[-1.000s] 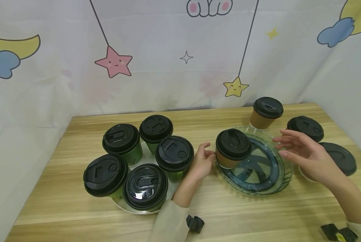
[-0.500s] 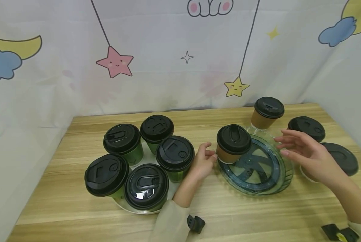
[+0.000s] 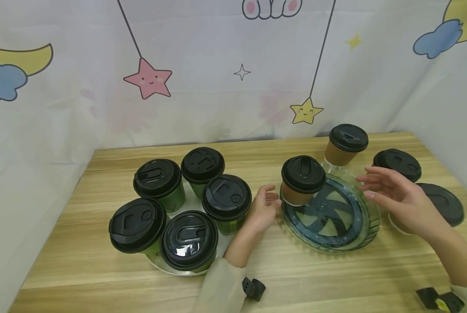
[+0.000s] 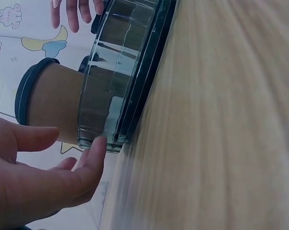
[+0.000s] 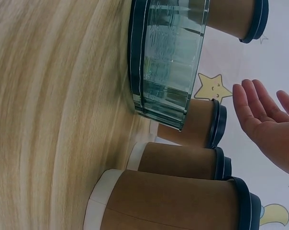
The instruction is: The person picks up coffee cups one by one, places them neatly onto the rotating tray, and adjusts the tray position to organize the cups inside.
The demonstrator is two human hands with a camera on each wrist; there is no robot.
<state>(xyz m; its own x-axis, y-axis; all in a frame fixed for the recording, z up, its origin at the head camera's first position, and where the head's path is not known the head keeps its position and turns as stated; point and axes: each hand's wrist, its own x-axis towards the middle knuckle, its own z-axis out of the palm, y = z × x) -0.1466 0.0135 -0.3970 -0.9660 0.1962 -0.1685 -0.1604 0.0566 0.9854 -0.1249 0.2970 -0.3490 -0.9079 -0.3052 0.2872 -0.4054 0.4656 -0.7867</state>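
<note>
A brown paper cup point(image 3: 303, 174) with a black lid stands inside the left side of a clear ribbed glass dish point(image 3: 370, 228). Under the glass shows a dark blue, spoked round base point(image 3: 319, 237). My left hand point(image 3: 261, 211) is beside the dish's left side, fingers loosely bent; in the left wrist view one fingertip point(image 4: 99, 143) is right at the dish wall, close by the cup. Held up by the right rim, my right hand point(image 3: 403, 200) has its fingers extended and nothing in it. The right wrist view shows that palm point(image 5: 273, 129) raised and bare.
Left of my left arm, several green cups point(image 3: 174, 198) with black lids crowd a white plate point(image 3: 178, 273). Brown lidded cups stand behind the dish point(image 3: 336, 154) and to its right point(image 3: 397, 165), one large-lidded cup point(image 3: 444, 204) partly behind my right hand. A printed curtain point(image 3: 217, 108) hangs at the table's back.
The brown cup has shifted away from me along the dish's left side, and the spokes under the glass have turned. Both hands stay almost where they were.
</note>
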